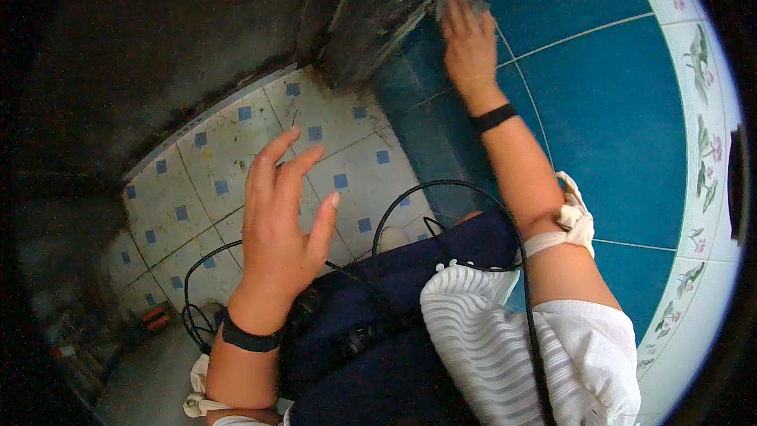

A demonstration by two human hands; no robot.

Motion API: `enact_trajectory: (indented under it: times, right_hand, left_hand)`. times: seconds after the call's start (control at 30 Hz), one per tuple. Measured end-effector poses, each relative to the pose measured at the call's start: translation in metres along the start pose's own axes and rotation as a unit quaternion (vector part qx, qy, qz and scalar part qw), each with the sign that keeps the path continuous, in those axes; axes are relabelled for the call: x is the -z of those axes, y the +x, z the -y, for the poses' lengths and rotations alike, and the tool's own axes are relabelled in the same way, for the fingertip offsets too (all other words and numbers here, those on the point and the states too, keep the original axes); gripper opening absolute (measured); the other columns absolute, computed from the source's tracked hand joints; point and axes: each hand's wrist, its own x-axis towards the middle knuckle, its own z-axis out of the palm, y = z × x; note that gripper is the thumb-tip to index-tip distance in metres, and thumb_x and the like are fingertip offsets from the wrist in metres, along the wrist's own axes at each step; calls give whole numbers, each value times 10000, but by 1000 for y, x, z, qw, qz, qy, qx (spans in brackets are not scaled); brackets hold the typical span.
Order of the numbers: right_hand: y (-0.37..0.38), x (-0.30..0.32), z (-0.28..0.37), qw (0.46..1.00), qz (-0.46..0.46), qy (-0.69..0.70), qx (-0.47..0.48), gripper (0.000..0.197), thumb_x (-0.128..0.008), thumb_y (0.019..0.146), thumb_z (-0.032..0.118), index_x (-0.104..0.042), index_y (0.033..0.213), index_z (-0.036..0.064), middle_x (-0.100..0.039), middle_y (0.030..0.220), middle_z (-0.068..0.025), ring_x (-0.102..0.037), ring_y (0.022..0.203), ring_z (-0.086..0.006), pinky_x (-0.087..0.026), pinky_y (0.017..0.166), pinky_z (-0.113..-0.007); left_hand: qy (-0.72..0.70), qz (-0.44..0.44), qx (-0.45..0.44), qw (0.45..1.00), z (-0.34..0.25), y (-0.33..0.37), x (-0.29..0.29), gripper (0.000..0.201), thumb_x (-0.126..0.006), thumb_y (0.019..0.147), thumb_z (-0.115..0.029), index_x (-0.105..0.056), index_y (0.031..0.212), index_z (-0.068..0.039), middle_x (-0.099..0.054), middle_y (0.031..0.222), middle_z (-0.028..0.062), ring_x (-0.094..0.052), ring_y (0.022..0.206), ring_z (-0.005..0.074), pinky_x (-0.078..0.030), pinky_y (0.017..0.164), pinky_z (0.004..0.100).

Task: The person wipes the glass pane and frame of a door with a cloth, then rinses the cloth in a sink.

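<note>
My left hand [280, 221] hangs in the air above the tiled floor, fingers apart and lightly curled, with nothing in it. Up at the far right, my right hand [471, 51] reaches to the blue tiled wall [599, 126]. Its fingers lie over a crumpled greyish piece [475, 3], like a thin cloth or a sheet of plastic, pressed against the tiles beside the wall's rough edge. Most of that piece is hidden under the fingers, and the hand is slightly blurred. A black band circles each wrist.
White floor tiles [264, 154] with small blue squares lie below. A dark, stained wall [181, 39] stands at the left and far side. Loops of black cable [453, 183] cross my lap. A reddish tool-like thing [156, 317] lies at the lower left. Flowered border tiles [702, 134] line the right.
</note>
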Motion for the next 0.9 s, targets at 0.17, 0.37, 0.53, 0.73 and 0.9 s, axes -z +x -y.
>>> enact_trajectory:
  times: [0.17, 0.37, 0.53, 0.73, 0.9]
  right_hand:
    - [-65, -85, 98, 967, 194, -32, 162, 459, -468, 914, 251, -544, 1343, 108, -366, 1503, -66, -320, 1374, -287, -234, 1118, -478]
    - [-164, -137, 169, 869, 368, 72, 323, 397, -478, 912, 259, -624, 1253, 120, -449, 1433, -117, -344, 1363, -306, -266, 1089, -471]
    - [-81, -46, 105, 878, 327, 124, 326, 210, -545, 837, 193, -742, 839, 121, -697, 925, -112, -637, 914, -289, -492, 787, -426]
    - [37, 116, -106, 992, 29, 107, 63, 329, -498, 834, 67, -665, 1117, 78, -617, 1230, -123, -533, 1171, -348, -394, 1018, -472]
    - [-25, 39, -58, 994, -41, 78, 64, 377, -536, 822, 97, -585, 1195, 70, -607, 1139, -162, -551, 1048, -344, -417, 942, -457]
  left_hand:
    - [34, -7, 17, 999, 9, -15, 14, 436, -670, 788, -96, -571, 1211, -62, -478, 1370, 170, -468, 1251, 378, -364, 1050, 446]
    - [50, -43, 60, 996, 14, -40, 33, 425, -664, 795, -96, -574, 1208, -62, -489, 1364, 173, -471, 1255, 370, -361, 1055, 434]
    - [13, -30, 14, 999, 14, -20, 17, 412, -663, 802, -110, -579, 1202, -59, -486, 1367, 178, -468, 1258, 374, -361, 1056, 439]
    - [4, -9, -9, 1000, 11, -5, 7, 408, -659, 811, -116, -579, 1207, -56, -483, 1374, 173, -462, 1268, 363, -353, 1064, 440]
    - [11, -4, -23, 1000, 12, 3, 3, 404, -669, 801, -112, -586, 1191, -54, -490, 1343, 182, -478, 1223, 380, -397, 1011, 447]
